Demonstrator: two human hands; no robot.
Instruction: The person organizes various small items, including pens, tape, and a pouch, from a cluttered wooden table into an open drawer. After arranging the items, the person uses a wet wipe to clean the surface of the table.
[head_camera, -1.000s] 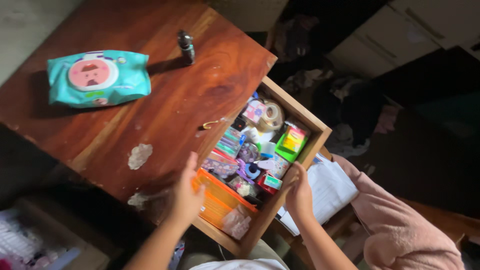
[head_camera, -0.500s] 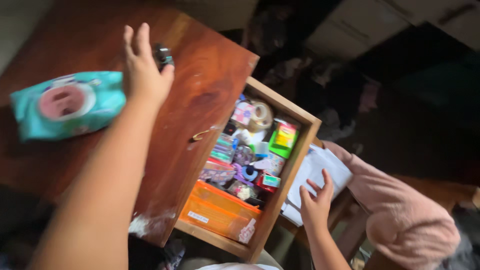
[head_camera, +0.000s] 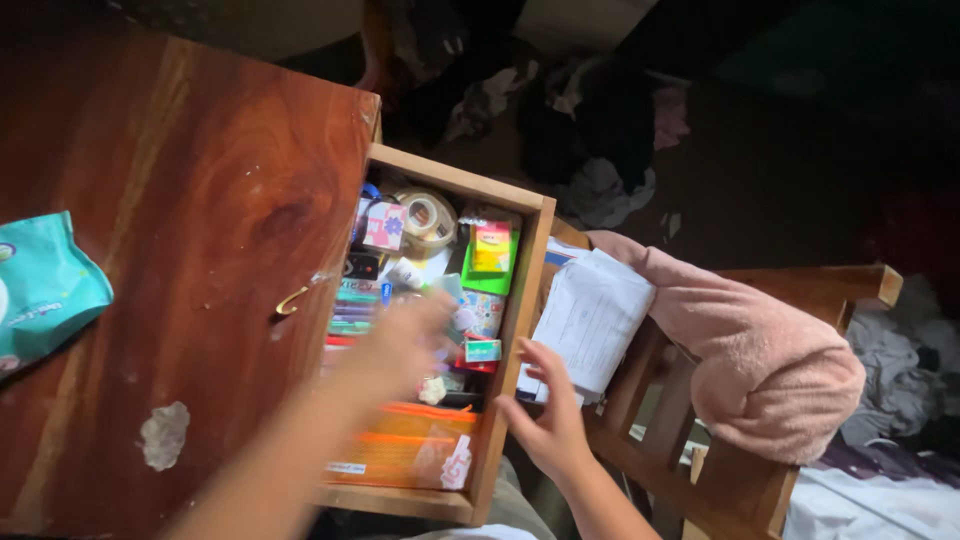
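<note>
Reaching into the drawer (head_camera: 520, 290): left hand (head_camera: 400, 345), blurred, back from the bottle at the tabletop's (head_camera: 200, 200) 12 o'clock a half-second ago; fingers' state cannot be told. Right hand (head_camera: 548, 425), fingers spread, now touches the drawer's 3 o'clock wall. Orange pouch (head_camera: 400, 445) at 6 o'clock. Wipes pack (head_camera: 45, 285) at 9 o'clock. Papers (head_camera: 590, 315), pink cloth (head_camera: 760, 360) at 3 o'clock.

Dim room, light falling from upper left onto reddish-brown wooden table (head_camera: 180, 230), grain glossy, pale smears. Wooden chair (head_camera: 800, 290) at right, pink fleece (head_camera: 760, 370) draped over it. Dark floor (head_camera: 780, 170) beyond, clothes heaped (head_camera: 590, 130).
</note>
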